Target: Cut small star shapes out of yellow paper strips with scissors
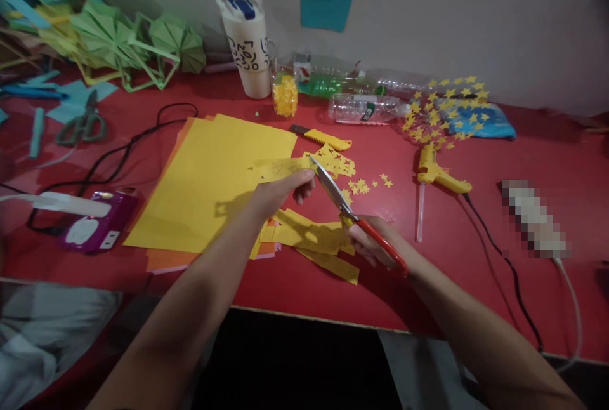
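Observation:
My left hand pinches a yellow paper strip with drawn marks, above the stack of yellow sheets. My right hand is wrapped round the red handles of the scissors. Their blade tips meet the strip's end by my left fingertips. Cut-out paper with star-shaped holes lies just beyond the blades, and small yellow stars are scattered to their right. More yellow strips lie between my forearms.
A yellow cutter, white tumbler, star-filled cup and plastic bottles stand or lie behind. At right are a glue gun and cable; at left, green scissors and a purple power block.

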`<action>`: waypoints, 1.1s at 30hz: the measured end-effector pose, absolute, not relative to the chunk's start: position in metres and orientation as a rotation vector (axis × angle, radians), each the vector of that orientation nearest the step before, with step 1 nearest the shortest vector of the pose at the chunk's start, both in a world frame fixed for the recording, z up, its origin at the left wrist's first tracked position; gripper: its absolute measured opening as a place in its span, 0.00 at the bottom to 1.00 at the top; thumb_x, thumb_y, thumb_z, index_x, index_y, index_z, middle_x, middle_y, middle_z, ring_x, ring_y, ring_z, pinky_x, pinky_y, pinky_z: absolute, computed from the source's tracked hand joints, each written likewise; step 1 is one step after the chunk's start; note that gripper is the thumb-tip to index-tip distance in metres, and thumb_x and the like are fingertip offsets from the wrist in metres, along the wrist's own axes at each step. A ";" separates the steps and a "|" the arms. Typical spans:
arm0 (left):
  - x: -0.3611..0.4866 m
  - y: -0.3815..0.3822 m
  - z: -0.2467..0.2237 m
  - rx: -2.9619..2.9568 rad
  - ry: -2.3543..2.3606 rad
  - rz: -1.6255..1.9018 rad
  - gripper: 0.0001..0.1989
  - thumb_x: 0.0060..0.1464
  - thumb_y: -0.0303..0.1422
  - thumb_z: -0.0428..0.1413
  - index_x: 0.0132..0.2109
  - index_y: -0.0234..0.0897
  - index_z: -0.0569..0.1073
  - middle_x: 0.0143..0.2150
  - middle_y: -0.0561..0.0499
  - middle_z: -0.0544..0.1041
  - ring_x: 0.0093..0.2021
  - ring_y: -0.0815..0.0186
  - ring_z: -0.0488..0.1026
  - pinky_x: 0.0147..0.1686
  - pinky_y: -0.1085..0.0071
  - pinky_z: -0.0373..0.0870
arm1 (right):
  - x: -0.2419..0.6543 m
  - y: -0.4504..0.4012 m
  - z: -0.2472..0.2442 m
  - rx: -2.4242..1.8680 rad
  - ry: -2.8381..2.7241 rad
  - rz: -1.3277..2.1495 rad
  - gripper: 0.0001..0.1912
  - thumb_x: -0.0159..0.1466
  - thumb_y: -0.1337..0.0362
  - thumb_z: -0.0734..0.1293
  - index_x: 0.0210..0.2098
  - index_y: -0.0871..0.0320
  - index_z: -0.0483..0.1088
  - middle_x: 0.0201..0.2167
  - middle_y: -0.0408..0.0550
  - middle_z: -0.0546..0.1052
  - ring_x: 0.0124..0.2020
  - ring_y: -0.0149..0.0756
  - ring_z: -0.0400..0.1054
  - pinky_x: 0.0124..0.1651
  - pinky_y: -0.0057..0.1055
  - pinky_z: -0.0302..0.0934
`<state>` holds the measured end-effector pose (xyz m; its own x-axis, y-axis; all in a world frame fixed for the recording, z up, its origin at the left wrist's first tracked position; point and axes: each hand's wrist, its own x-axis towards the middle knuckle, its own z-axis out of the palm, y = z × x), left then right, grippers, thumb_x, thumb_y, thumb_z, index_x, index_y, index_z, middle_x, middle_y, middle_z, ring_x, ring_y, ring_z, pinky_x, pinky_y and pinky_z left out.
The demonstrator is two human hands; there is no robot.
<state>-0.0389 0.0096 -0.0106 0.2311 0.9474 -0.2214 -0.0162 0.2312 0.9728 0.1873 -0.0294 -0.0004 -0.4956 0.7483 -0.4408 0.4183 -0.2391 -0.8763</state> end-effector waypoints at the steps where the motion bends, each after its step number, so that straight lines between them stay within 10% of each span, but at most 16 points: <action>1: -0.039 0.010 -0.011 1.105 1.107 0.897 0.17 0.55 0.45 0.56 0.27 0.37 0.74 0.25 0.51 0.73 0.25 0.71 0.68 0.31 0.71 0.69 | 0.188 -0.029 -0.001 -1.396 -1.754 1.797 0.28 0.59 0.38 0.65 0.22 0.53 0.54 0.13 0.34 0.58 0.10 0.24 0.53 0.14 0.24 0.46; 33: -0.042 0.023 0.000 1.200 1.114 1.348 0.09 0.50 0.33 0.57 0.25 0.38 0.67 0.19 0.56 0.72 0.16 0.75 0.67 0.19 0.76 0.67 | 0.194 -0.025 0.001 -1.380 -1.871 1.749 0.30 0.56 0.34 0.66 0.23 0.53 0.56 0.14 0.34 0.58 0.13 0.25 0.53 0.17 0.26 0.46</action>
